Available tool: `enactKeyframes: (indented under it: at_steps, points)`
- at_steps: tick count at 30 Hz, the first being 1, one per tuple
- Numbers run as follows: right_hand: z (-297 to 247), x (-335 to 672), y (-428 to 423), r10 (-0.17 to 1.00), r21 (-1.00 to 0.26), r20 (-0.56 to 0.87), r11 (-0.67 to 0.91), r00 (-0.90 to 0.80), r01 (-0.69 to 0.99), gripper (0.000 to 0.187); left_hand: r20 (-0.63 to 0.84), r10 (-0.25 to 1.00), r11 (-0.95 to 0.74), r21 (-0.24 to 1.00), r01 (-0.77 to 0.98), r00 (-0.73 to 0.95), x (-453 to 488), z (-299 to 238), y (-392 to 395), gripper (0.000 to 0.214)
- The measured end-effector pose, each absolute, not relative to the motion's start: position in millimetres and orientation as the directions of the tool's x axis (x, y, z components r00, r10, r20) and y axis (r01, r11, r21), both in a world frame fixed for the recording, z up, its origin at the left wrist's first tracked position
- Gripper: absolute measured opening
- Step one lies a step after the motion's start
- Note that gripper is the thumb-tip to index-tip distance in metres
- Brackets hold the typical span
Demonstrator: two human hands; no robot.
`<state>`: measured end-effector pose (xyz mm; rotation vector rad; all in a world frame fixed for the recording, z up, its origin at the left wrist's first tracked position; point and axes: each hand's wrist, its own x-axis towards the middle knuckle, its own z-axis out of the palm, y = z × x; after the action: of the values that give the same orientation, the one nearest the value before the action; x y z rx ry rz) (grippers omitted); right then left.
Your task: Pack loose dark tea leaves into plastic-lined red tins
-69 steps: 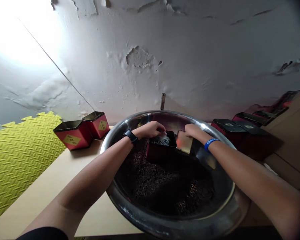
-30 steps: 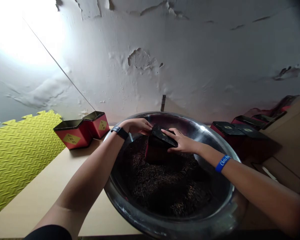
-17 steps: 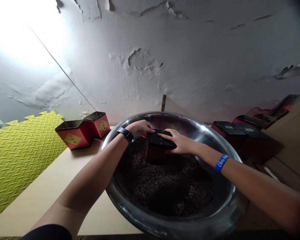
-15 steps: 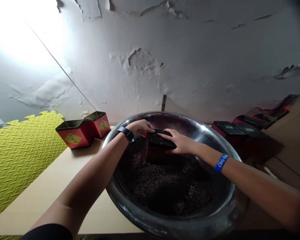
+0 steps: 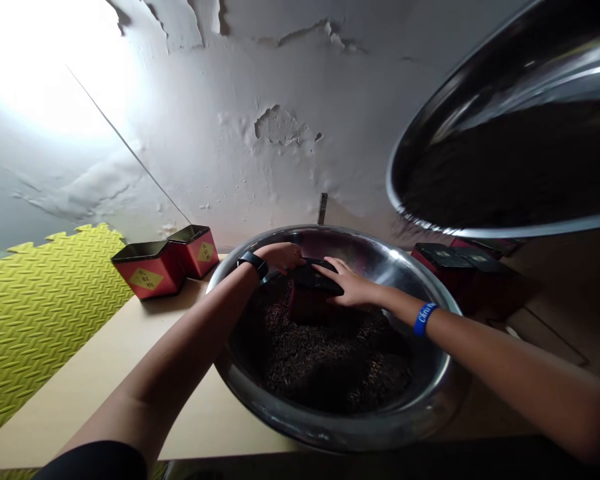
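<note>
Your left hand and right hand are together on a red tea tin, gripping it between them. The left hand curls over its far left corner, while the fingers of the right lie spread across its black top. The tin sits tilted near the middle of a wide steel basin, its lower part sunk in the loose dark tea leaves that fill the bottom. A black watch circles your left wrist and a blue wristband your right. A second steel basin hangs tipped above and to the right, dark inside. On the pale worktop at left stand two red tins with yellow diamond labels, just beside each other and next to a yellow-green foam mat. Dark-topped tins sit beyond the basin on the right, below a peeling white wall.
</note>
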<state>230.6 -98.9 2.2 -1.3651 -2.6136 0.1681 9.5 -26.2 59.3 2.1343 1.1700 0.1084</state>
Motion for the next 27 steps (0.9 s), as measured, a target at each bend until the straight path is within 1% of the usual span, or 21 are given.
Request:
enactKeyframes:
  at_steps: [2, 4, 7, 9, 12, 14, 17, 19, 22, 24, 27]
  points:
    - [3, 228, -101, 0.836, -0.196, 0.116, 0.549, -0.537, 0.813, 0.092, -0.219, 0.711, -0.474, 0.552, 0.686, 0.668, 13, 61, -30, 0.041]
    - [3, 224, -107, 0.865, -0.213, 0.11, 0.502, -0.489, 0.839, 0.095, -0.189, 0.645, -0.605, 0.466, 0.646, 0.74, 15, 60, -37, 0.057]
    - [0, 214, -122, 0.919, -0.207, 0.124, 0.394, -0.375, 0.896, 0.091, -0.124, 0.635, -0.708, 0.303, 0.638, 0.763, 13, 52, -52, 0.096]
    - [2, 207, -136, 0.93, -0.161, 0.152, 0.358, -0.335, 0.92, 0.085, -0.021, 0.642, -0.742, 0.232, 0.629, 0.766, 9, 44, -62, 0.112]
    - [14, 200, -165, 0.922, -0.095, 0.121, 0.381, -0.369, 0.92, 0.079, 0.163, 0.602, -0.797, 0.194, 0.573, 0.782, 2, 32, -72, 0.11]
    - [26, 200, -189, 0.905, -0.091, 0.091, 0.422, -0.415, 0.902, 0.073, 0.234, 0.577, -0.816, 0.208, 0.54, 0.782, -2, 28, -75, 0.106]
    - [39, 209, -227, 0.874, -0.153, 0.197, 0.475, -0.445, 0.866, 0.057, 0.294, 0.532, -0.845, 0.239, 0.478, 0.794, -10, 33, -77, 0.098]
    - [41, 218, -248, 0.87, -0.212, 0.276, 0.469, -0.408, 0.857, 0.048, 0.329, 0.514, -0.855, 0.266, 0.445, 0.792, -16, 41, -78, 0.094]
    - [37, 235, -269, 0.876, -0.278, 0.372, 0.42, -0.306, 0.864, 0.042, 0.37, 0.547, -0.835, 0.31, 0.455, 0.751, -26, 57, -83, 0.093]
    - [32, 246, -278, 0.866, -0.296, 0.439, 0.392, -0.24, 0.871, 0.039, 0.402, 0.573, -0.818, 0.328, 0.472, 0.714, -32, 69, -89, 0.09]
    - [29, 261, -288, 0.818, -0.271, 0.536, 0.401, -0.209, 0.875, 0.038, 0.462, 0.556, -0.831, 0.342, 0.44, 0.691, -39, 87, -105, 0.085]
